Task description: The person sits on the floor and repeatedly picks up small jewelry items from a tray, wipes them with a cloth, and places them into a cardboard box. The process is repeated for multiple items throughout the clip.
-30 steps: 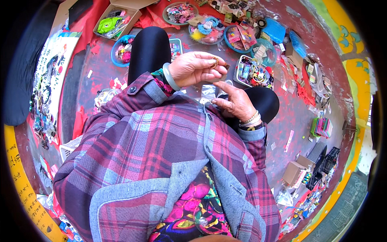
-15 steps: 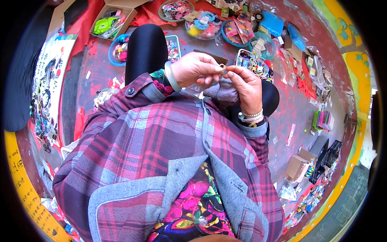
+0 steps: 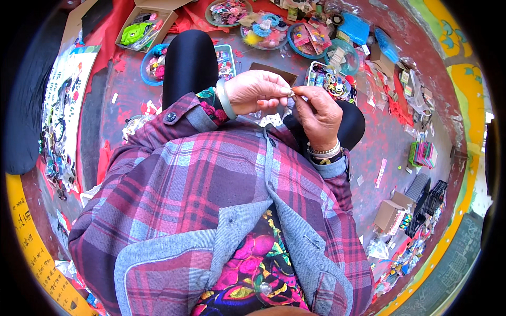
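Note:
My left hand (image 3: pixel 258 92) reaches in from the left, with its thumb and index finger pinched together. Opposite it, my right hand (image 3: pixel 321 116) has its thumb and index finger closed at the same spot. Between the fingertips of both hands is a small shiny, pale gold piece (image 3: pixel 292 94), mostly hidden by the fingers and too small to name. The hands meet above my lap, between my raised knees. Beyond them lies an open brown cardboard box (image 3: pixel 274 72), and a white tray of hair ties and small coloured items (image 3: pixel 337 87) stands by my right knee.
Several round tubs of small accessories (image 3: pixel 263 31) stand along the far side. A cardboard box with a green item (image 3: pixel 142 31) is at far left. Hair bands lie on a white sheet (image 3: pixel 66 116) at left. Black baskets (image 3: pixel 435 197) and a small carton (image 3: pixel 389 213) sit at right.
The greyish-mauve cloth that hung beneath my right hand is no longer seen. My right hand has turned and shifted slightly left, and the gold loop seen between the fingertips is now mostly covered.

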Demonstrator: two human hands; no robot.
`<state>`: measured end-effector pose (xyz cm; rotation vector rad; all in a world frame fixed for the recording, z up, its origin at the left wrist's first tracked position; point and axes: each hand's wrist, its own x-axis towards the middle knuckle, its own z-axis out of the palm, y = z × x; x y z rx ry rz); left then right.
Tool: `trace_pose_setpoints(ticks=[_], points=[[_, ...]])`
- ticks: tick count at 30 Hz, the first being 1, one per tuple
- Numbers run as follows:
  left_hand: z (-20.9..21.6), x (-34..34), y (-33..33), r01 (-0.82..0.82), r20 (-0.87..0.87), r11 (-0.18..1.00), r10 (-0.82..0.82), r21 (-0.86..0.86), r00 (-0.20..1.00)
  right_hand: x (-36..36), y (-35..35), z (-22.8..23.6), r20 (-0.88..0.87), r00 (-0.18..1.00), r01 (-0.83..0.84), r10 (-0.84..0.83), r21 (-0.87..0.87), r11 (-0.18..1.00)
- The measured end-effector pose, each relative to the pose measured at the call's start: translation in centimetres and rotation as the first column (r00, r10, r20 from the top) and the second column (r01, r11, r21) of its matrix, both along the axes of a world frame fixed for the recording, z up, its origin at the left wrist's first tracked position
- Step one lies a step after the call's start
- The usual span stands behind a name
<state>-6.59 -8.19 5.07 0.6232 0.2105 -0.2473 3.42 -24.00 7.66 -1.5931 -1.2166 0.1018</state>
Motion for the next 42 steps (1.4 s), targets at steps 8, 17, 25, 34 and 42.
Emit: trace_pose_setpoints(ticks=[8,17,25,34,42], points=[[0.8,-0.1,-0.4,-0.226,0.104,0.939,0.205,0.259,0.973,0.2,-0.5,-0.5,-0.685,0.729,-0.073,0.015,-0.056,0.996],[0.2,-0.2,-0.7,-0.19,0.123,0.915,0.156,0.356,0.98,0.2,-0.4,-0.9,-0.83,0.557,-0.113,0.028,-0.042,0.993],[0.0,-0.1,-0.7,-0.121,0.089,0.95,0.099,0.287,0.991,0.2,-0.5,-0.9,-0.844,0.535,-0.159,0.038,-0.057,0.986],[-0.4,0.1,-0.8,-0.087,0.052,0.972,0.077,0.219,0.996,0.1,-0.7,-1.0,-0.848,0.527,-0.185,0.052,-0.055,0.981],[-0.1,-0.2,-1.5,-0.256,0.196,0.87,0.188,0.422,0.962,0.0,-0.3,-0.8,-0.782,0.622,-0.115,0.022,-0.064,0.991]])
